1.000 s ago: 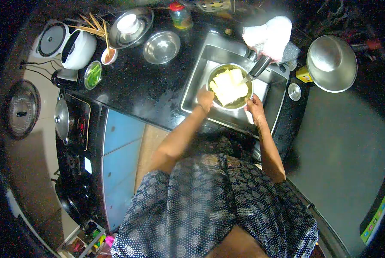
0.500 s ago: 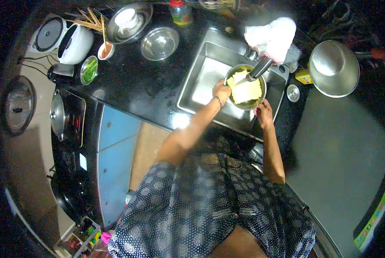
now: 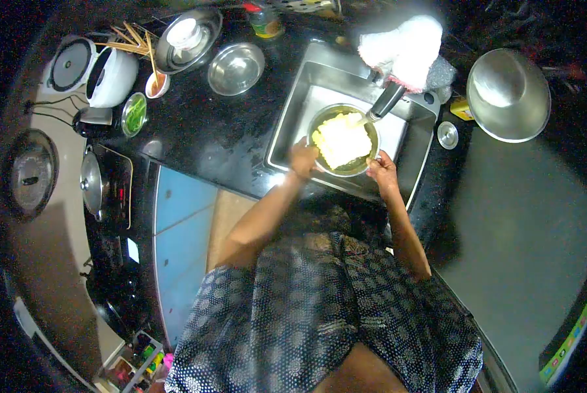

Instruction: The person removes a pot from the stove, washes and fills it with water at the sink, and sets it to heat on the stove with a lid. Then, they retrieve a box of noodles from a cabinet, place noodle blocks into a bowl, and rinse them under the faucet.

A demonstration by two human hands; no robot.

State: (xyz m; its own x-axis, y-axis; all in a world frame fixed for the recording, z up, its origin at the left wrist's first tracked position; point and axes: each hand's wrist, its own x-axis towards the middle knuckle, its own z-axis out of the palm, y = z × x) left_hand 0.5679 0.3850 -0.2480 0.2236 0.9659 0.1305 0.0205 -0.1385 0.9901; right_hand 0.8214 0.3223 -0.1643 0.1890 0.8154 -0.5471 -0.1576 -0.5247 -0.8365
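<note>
Over the steel sink (image 3: 282, 134) I hold a round metal bowl (image 3: 359, 168) by its two sides. Pale yellow pieces (image 3: 341, 139) fill much of it, too bright to make out in detail. My left hand (image 3: 303, 158) grips the rim at the lower left and is slightly blurred. At the lower right, my right hand (image 3: 382, 171) has its fingers closed on the rim. The dark faucet (image 3: 386, 101) reaches over the bowl's upper right edge, its tip above the yellow pieces. A white cloth (image 3: 405, 49) covers the faucet's upper part.
Left of the sink are a steel bowl (image 3: 236, 69), a dish of green pieces (image 3: 135, 114), a small bowl of red sauce (image 3: 156, 85) and a white rice cooker (image 3: 113, 77). A large steel bowl (image 3: 508, 95) and a small lid (image 3: 447, 135) are at the right.
Half a second ago the bowl was further right under the faucet; both hands have since moved left with it. It is again near its place of one second ago.
</note>
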